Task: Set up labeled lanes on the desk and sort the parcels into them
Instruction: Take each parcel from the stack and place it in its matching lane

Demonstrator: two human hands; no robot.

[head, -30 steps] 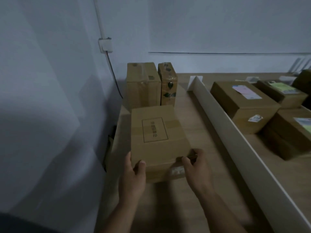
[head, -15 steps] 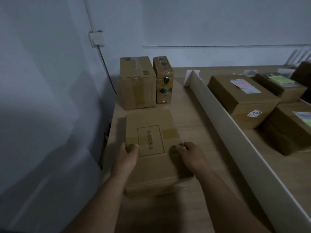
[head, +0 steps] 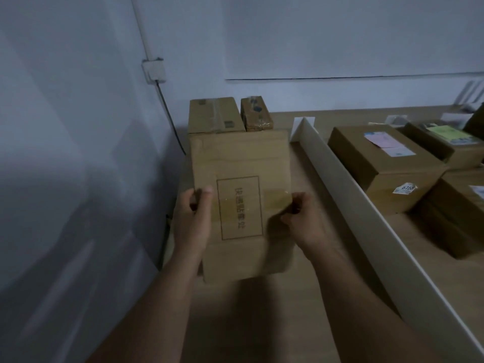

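A brown parcel (head: 241, 163) with a printed rectangle on its face is over the left lane of the bench (head: 262, 323), just in front of two upright boxes (head: 213, 115) at the wall. The left hand (head: 195, 218) and right hand (head: 305, 218) each have their grip clamped on it, one on each side edge, thumbs on top. A white divider (head: 348, 195) runs along the right, with labelled parcels (head: 379, 163) beyond it.

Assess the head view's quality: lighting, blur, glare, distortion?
Head view: dim, bluish lighting; printed text on the brown cardboard parcel is legible between the left hand and right hand; faint sheen on its clear tape; forearms look soft and stretched at the lower edge.
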